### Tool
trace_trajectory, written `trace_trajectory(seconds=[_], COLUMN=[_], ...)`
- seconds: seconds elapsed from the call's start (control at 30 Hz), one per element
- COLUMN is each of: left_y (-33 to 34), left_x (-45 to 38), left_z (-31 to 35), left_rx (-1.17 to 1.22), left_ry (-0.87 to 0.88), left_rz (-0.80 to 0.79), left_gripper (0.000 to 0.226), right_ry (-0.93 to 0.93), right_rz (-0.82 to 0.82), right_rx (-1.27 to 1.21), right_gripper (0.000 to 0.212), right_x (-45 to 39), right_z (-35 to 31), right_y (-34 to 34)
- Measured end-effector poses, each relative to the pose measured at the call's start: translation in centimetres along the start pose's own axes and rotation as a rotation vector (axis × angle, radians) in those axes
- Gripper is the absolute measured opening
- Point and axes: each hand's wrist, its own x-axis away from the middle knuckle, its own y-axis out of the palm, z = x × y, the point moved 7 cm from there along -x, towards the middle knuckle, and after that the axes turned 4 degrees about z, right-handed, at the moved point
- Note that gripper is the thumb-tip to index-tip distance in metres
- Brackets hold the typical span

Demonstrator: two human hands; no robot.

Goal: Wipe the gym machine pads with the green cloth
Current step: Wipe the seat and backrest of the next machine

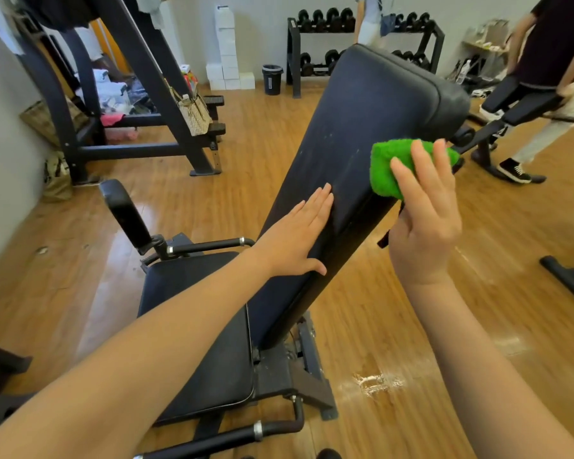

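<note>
Two bare forearms reach forward from the bottom of the view over a black weight bench on a glossy wooden floor [395, 326], which bears a pale scuffed patch just right of the bench base. Nearest lies the flat seat pad [196, 342], with metal handle bars at its front and far edges. Rising from it, the long back pad [362, 134] tilts up and away to the right. The left hand [295, 233] lies flat on the lower left part of this pad, fingers straight and together, thumb spread along the pad. The right hand [424, 213] holds the green cloth [391, 167] against the pad's right edge, about midway up; its fingers are spread over the back of the cloth, which bunches out to the left and above the fingertips, and the thumb is hidden. Farther left stands a dark machine frame [140, 94] with a patterned bag [193, 114] hanging from it. Against the back wall are stacked white boxes [227, 51], a dark bin [272, 79] and a dumbbell rack [325, 44]. At the right another person [550, 94] stands by a second bench. No writing is legible.
</note>
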Motion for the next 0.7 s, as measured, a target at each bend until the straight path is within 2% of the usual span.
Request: trace_trajectory(seconds=[0.17,0.33,0.47,0.57,0.7], left_y=[0.4,0.9,0.8,0.3,-3.2], left_x=[-0.4,-0.7,-0.7,-0.4,-2.0], left_z=[-0.3,-1.0,-1.0,-1.1,-0.7], left_rx=[0.031,-0.002,0.006,0.037,-0.016], left_ry=[0.002,0.032,0.037,0.037,0.046], left_rz=[0.0,-0.023,-0.031,-0.011,0.119], left_gripper=[0.122,0.128,0.13,0.128,0.132], right_ry=[0.025,0.008,0.081,0.1,0.04], right_rz=[-0.041,-0.248,-0.296,-0.194,0.066], right_rx=[0.082,-0.029,-0.121,-0.185,-0.134], right_gripper=[0.029,0.028,0.029,0.027,0.022], right_x=[1.8,9.8,9.6,6.5,-0.1], right_z=[1.5,0.3,-0.4,-1.3,0.1], right_y=[2.9,5.0,4.2,1.8,-1.2])
